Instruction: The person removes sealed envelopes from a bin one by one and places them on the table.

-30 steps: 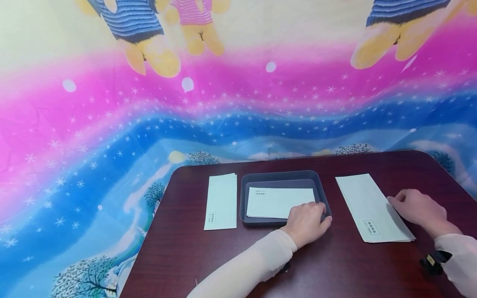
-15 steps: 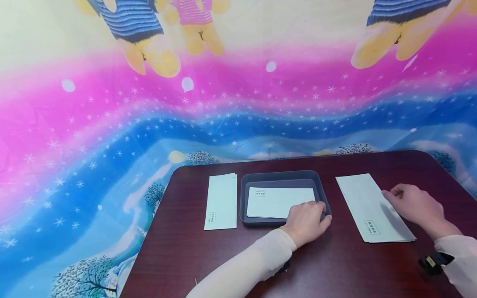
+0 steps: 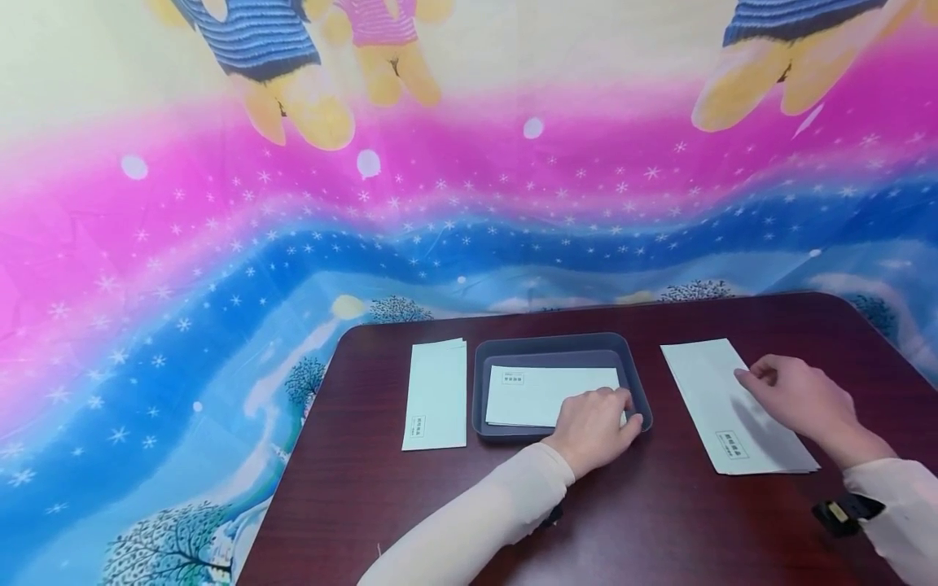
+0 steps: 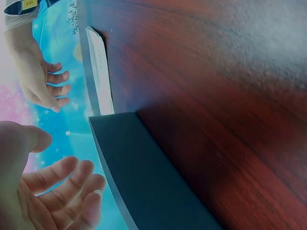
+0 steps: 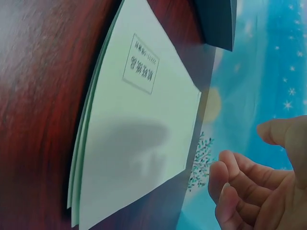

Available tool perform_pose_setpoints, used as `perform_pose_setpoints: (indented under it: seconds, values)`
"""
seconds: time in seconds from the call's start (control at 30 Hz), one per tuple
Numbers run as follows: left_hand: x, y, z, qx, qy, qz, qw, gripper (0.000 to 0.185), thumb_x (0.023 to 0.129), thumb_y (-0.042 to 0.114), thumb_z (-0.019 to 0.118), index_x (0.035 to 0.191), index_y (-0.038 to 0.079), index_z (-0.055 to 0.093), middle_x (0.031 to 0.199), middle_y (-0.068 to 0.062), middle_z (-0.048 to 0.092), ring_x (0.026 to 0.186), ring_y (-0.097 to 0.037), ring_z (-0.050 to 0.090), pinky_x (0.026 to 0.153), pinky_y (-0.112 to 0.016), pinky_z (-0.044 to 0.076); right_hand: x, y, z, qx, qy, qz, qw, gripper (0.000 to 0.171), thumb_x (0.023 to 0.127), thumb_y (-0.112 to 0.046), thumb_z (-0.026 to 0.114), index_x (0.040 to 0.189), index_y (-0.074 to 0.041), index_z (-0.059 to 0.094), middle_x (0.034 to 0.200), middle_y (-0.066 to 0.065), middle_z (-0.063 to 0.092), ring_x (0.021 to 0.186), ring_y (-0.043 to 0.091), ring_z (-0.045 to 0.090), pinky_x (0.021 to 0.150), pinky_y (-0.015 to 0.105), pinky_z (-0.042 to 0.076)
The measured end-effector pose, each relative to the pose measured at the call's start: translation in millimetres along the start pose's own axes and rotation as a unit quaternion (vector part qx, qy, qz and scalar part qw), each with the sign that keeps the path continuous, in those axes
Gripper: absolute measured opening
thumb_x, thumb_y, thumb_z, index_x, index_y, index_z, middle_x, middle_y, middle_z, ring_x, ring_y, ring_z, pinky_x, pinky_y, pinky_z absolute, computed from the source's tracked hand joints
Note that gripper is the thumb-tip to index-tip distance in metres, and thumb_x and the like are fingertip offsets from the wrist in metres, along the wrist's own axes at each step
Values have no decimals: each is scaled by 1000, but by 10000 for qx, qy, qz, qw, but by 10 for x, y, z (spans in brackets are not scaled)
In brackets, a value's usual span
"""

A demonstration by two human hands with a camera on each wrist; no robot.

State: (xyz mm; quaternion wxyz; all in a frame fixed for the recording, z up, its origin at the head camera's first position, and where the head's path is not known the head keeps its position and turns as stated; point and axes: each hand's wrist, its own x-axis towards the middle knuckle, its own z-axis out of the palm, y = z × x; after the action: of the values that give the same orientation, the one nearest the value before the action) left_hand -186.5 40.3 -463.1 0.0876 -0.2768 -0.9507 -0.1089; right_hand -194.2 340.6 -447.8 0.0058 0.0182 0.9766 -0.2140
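Note:
Over the near right corner of a grey tray (image 3: 545,347), my left hand (image 3: 595,431) hovers with its fingers loosely bent and nothing in them. White envelopes (image 3: 542,395) lie inside that tray, partly covered by the hand. My right hand (image 3: 802,400) hangs above the right edge of the right-hand stack of envelopes (image 3: 703,391), casting a shadow on it. In the right wrist view its thumb and fingers (image 5: 259,175) are apart, and the stack (image 5: 158,115) shows several layered edges. The left wrist view shows the left hand (image 4: 60,191) beside the tray's dark wall (image 4: 148,177).
Another small stack of envelopes (image 3: 435,399) lies left of the tray. All stand on a dark red-brown table (image 3: 630,529) with rounded back corners. A patterned cloth backdrop (image 3: 469,203) hangs behind it. A black device (image 3: 843,517) sits at the right wrist.
My right hand has moved left, from beside the right-hand stack to over its right part. The left hand stays at the tray's corner, shifted only slightly. The envelopes and tray keep their places.

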Motion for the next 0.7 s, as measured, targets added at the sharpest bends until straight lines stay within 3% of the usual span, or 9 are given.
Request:
perform_pose_setpoints:
  seconds: [0.37,0.7]
  values:
    - [7,-191,-57,113,-95,-174,9997,20,99,42,60,100,25,71,84,11,70,70,-3,65,50,-20,39,18,-205,95,60,-13,-204,9998,60,100,-53,53,118,3,65,102,22,72,75,22,65,51,35,41]
    - [-10,-355,-114,6,-171,-326,9993,23,100,41,58,104,22,71,84,9,70,69,-5,63,51,-21,41,-37,-387,110,-8,-66,-267,9996,54,100,-48,55,115,2,66,102,23,72,80,29,68,53,38,44]
